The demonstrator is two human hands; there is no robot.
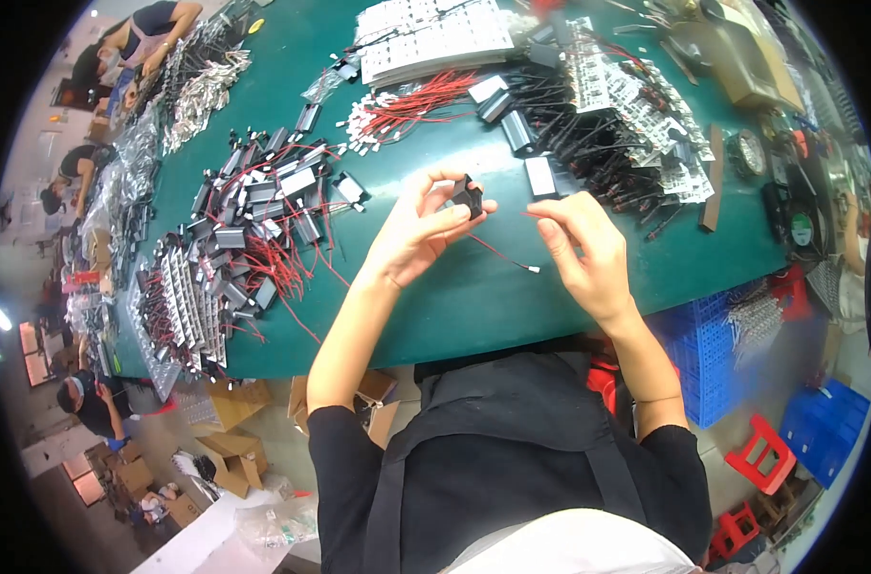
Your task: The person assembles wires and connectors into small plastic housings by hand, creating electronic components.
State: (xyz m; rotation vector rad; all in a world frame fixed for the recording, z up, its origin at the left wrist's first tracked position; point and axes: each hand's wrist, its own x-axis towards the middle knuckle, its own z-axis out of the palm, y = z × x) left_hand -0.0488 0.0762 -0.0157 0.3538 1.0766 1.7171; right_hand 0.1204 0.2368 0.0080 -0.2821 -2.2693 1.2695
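2 hands up: left hand pinches 1 small black part, right hand holds 1 red wire ending in 1 white connector. Left of the left hand: 1 heap of black parts with red leads, too many to count. Beyond the hands: 1 stack of white sheets, 1 bundle of red wires. Right of the right hand: 2 blue crates.

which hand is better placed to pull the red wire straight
Right, probably. The right hand already pinches the red wire near its upper end, while the left hand has its grip full with the small black part.
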